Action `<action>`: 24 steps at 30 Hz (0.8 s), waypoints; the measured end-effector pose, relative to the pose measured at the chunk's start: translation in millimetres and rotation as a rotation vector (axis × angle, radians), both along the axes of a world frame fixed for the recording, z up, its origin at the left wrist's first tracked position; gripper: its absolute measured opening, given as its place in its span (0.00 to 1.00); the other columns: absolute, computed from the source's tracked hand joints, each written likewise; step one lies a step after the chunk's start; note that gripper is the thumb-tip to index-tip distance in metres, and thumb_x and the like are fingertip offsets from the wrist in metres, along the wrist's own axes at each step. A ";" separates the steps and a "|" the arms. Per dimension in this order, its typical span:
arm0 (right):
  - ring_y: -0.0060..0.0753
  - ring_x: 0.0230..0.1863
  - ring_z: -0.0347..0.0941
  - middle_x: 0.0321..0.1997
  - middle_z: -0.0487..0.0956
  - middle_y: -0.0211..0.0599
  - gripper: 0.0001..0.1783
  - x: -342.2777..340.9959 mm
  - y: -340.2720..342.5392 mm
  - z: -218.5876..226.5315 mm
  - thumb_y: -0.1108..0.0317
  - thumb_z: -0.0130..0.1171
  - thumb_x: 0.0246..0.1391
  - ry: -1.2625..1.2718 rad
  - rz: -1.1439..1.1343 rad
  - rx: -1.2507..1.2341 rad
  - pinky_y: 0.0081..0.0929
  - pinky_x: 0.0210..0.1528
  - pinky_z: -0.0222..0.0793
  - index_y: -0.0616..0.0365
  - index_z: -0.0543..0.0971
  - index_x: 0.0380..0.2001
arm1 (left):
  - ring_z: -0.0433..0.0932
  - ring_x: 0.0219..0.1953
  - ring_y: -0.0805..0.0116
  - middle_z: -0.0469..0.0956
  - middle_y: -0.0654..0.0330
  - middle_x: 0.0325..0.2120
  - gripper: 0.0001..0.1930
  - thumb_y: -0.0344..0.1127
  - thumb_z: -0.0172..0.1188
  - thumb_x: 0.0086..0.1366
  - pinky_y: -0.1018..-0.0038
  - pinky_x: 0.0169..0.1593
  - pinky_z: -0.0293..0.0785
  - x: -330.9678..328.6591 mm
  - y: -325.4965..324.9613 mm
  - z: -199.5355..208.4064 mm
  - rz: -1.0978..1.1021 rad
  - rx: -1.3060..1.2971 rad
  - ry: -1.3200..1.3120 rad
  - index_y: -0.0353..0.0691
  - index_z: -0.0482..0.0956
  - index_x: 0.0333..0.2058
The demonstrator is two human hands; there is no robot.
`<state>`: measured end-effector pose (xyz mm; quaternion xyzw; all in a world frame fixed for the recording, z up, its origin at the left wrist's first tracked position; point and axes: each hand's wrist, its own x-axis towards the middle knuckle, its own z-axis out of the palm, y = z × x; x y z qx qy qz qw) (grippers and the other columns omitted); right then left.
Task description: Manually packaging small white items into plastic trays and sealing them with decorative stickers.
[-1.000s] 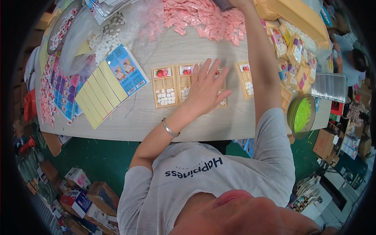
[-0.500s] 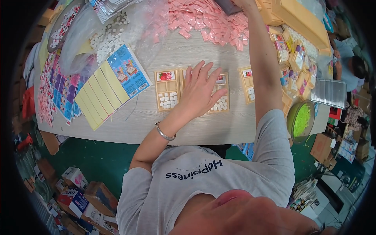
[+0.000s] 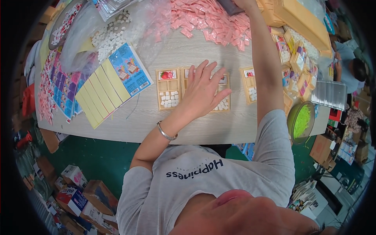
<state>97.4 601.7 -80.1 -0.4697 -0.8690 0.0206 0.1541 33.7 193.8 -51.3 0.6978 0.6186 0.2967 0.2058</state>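
Note:
My left hand (image 3: 204, 88) lies palm down with its fingers spread, over small yellow compartment trays in the middle of the table. Beneath it, white pillow-shaped pieces (image 3: 223, 105) show in one tray, and part of the trays is covered. Just left of the hand is another tray (image 3: 169, 83) with a strawberry label and white pieces. Further right, a similar tray (image 3: 251, 89) is partly hidden by my right arm. At the far edge of the view, my right hand (image 3: 246, 4) grips a dark grey block-like object (image 3: 230, 6); its fingers are partly cut off.
Pink sachets (image 3: 213, 19) are heaped at the back. Printed blue-and-yellow card sheets (image 3: 113, 84) lie left, near a clear bag (image 3: 76, 49) and loose white pieces (image 3: 107, 45). At right are filled packs (image 3: 299, 58), stacked yellow trays (image 3: 299, 23) and a bowl of green shreds (image 3: 302, 119).
The whole view has shifted very slightly. My left hand stays over the trays with fingers spread, and my right hand stays at the dark grey object.

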 end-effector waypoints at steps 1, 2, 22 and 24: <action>0.57 0.38 0.82 0.39 0.84 0.55 0.32 -1.2 -13.5 4.1 0.59 0.57 0.55 0.003 0.008 -0.005 0.51 0.39 0.75 0.40 0.71 0.65 | 0.55 0.69 0.41 0.63 0.44 0.64 0.32 0.54 0.56 0.70 0.41 0.69 0.49 -2.0 -1.0 -1.0 0.007 -0.003 0.007 0.39 0.67 0.65; 0.58 0.41 0.82 0.40 0.84 0.56 0.31 -6.8 -39.5 14.8 0.60 0.54 0.57 0.258 0.127 -0.177 0.50 0.42 0.75 0.39 0.70 0.65 | 0.55 0.69 0.41 0.63 0.44 0.64 0.32 0.54 0.56 0.70 0.41 0.69 0.49 -6.8 -4.0 -2.7 0.030 -0.011 0.014 0.39 0.67 0.65; 0.12 0.22 0.53 0.22 0.60 0.18 0.10 228.6 -379.4 21.6 0.63 0.48 0.73 1.497 -0.503 -0.779 0.16 0.21 0.49 0.56 0.73 0.38 | 0.53 0.72 0.44 0.55 0.44 0.70 0.63 0.60 0.79 0.40 0.43 0.70 0.51 89.3 85.0 -49.7 -0.364 -0.122 0.379 0.36 0.57 0.69; 0.11 0.21 0.55 0.22 0.61 0.18 0.11 224.1 -395.6 9.8 0.63 0.49 0.73 1.591 -0.510 -0.894 0.15 0.21 0.52 0.58 0.75 0.43 | 0.52 0.72 0.44 0.54 0.43 0.71 0.60 0.58 0.78 0.43 0.46 0.71 0.50 83.9 79.4 -56.2 -0.339 -0.078 0.328 0.35 0.56 0.70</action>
